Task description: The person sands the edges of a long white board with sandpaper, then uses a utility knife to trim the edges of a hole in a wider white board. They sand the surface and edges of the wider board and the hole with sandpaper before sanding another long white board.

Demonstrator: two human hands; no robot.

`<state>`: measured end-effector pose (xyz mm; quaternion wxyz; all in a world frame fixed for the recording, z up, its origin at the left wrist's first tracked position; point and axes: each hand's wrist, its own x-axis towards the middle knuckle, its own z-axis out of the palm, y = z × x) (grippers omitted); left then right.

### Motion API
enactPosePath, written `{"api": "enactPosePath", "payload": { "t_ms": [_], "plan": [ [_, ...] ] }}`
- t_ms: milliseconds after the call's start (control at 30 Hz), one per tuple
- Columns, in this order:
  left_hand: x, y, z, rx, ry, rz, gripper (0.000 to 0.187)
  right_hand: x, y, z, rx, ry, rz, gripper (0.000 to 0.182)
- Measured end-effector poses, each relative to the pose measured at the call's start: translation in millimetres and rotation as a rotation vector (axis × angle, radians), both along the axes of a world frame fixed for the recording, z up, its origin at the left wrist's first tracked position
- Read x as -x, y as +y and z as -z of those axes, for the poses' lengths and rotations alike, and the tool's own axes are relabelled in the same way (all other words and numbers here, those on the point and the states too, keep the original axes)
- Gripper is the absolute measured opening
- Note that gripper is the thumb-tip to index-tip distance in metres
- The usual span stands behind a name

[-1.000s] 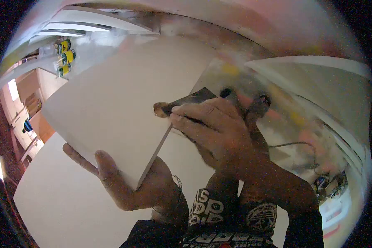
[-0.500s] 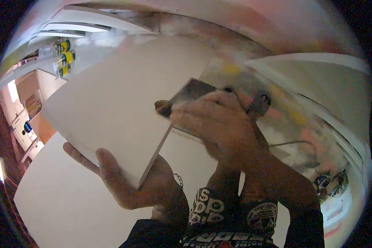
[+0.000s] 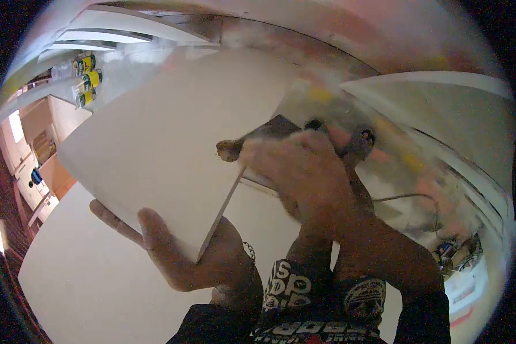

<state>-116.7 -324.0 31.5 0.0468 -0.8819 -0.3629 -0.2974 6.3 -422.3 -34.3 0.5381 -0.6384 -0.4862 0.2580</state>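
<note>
White panel [image 3: 172,120], likely light, stiff, chip-prone at edges, lies tilted with its near corner, a sound hold, clamped in left hand [image 3: 192,269]; blurred right hand [image 3: 309,172] pinches dark sheet [image 3: 275,127] against its side edge.

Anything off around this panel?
Mainly the work surface beside the pale panel: yellow and pinkish blotches, maybe paint, can't tell if fresh. A cord trails there too. No obvious damage on the panel's visible face.

Yellow-labelled cans [image 3: 90,80] — dark cable [image 3: 410,196]
</note>
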Motion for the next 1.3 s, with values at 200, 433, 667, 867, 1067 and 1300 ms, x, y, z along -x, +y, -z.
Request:
{"api": "enactPosePath", "payload": {
  "t_ms": [200,433,667,867,1067,1300],
  "plan": [
    [5,-2,9,0.045,-0.151,0.046,0.04,6,2,-1,0.012,0.008,-0.01,0.038],
    [15,-3,8,0.099,-0.171,0.03,0.036,4,2,21,0.018,-0.076,-0.017,0.034],
    [19,-2,6,-0.033,0.003,0.015,0.043,9,2,6,-0.011,-0.042,0.003,0.036],
    [19,-2,7,-0.021,-0.018,0.041,0.045,3,3,12,0.014,-0.066,-0.049,0.039],
    [20,-4,10,-0.013,-0.038,0.035,0.045,4,4,22,0.155,-0.084,-0.028,0.039],
    [17,-8,10,-0.052,-0.026,0.035,0.041,3,2,30,0.12,0.037,0.012,0.04]
  ]
}}
